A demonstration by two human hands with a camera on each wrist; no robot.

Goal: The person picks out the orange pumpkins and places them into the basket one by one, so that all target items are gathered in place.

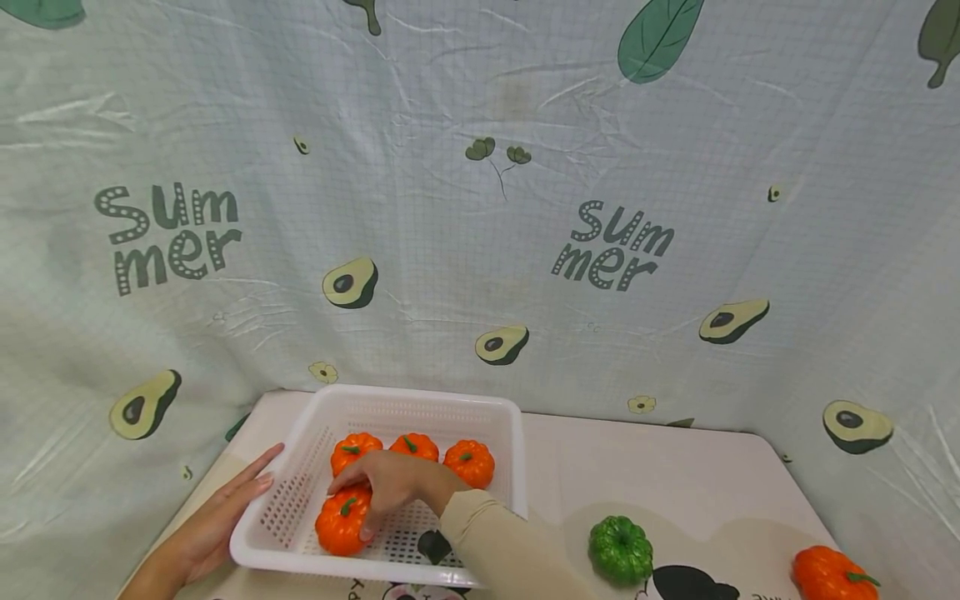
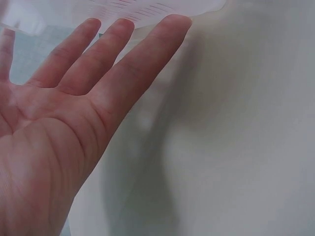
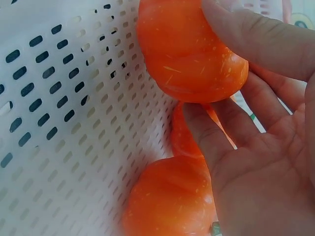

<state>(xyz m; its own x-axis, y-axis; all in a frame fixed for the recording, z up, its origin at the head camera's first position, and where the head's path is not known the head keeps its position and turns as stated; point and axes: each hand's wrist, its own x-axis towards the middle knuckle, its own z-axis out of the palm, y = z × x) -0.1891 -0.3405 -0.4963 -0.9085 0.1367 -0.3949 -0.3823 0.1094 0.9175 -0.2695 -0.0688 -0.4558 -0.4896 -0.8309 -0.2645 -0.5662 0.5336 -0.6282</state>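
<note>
A white perforated plastic basket (image 1: pixel 405 573) holds several small, ribbed orange pumpkins with green stems. Inside it, my right hand (image 1: pixel 401 482) grips the front-left pumpkin (image 1: pixel 341 532) between thumb and fingers. The right wrist view shows this held pumpkin (image 3: pixel 189 54) close to the perforated basket wall (image 3: pixel 64 93). Behind it are three others: a left pumpkin (image 1: pixel 352 451), a middle pumpkin (image 1: pixel 417 447) and a right pumpkin (image 1: pixel 469 464). At the basket's left side, my left hand (image 1: pixel 213 525) has its fingers extended, fingertips against the outer wall.
Right of the basket, a green pumpkin (image 1: pixel 621 550) lies on the light table (image 1: pixel 645 467). Another orange pumpkin (image 1: pixel 832 573) sits near the table's right edge. A pale curtain (image 1: pixel 435 208) printed with avocados and lettering hangs behind and beside the table.
</note>
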